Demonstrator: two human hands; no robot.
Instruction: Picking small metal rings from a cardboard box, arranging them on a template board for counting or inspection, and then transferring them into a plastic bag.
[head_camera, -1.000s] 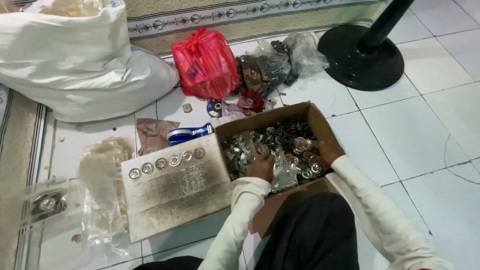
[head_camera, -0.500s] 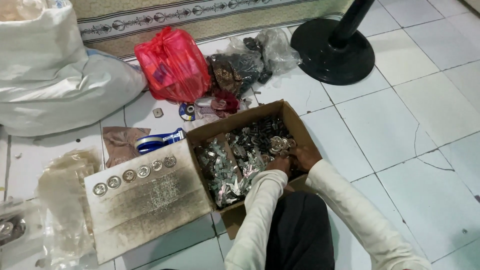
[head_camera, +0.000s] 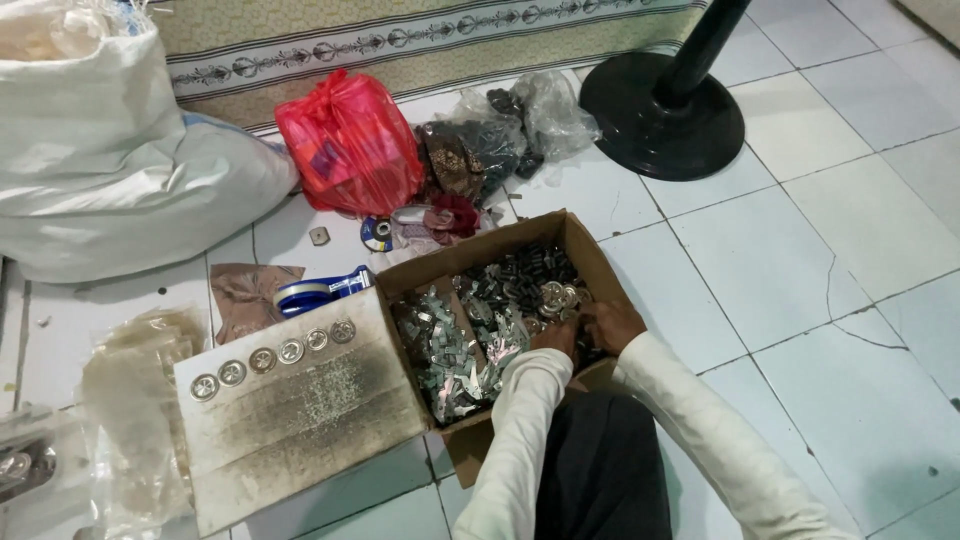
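Floor tiles, pale and cracked in places, carry everything we see from the head camera. At the upper left we note a large white sack, and beside it a red plastic bag with a clear bag of dark items to its right. At the upper right stands the black round base of a pole. Lower centre, we find an open cardboard box filled with small shiny metal parts; its left flap lies flat and bears a row of round metal discs. Just behind the flap rests a blue tape roll. Both of our hands sit inside the box, close together at its near right side. The left hand and the right hand lie curled among the parts, touching them; we cannot tell whether either one has hold of a piece.
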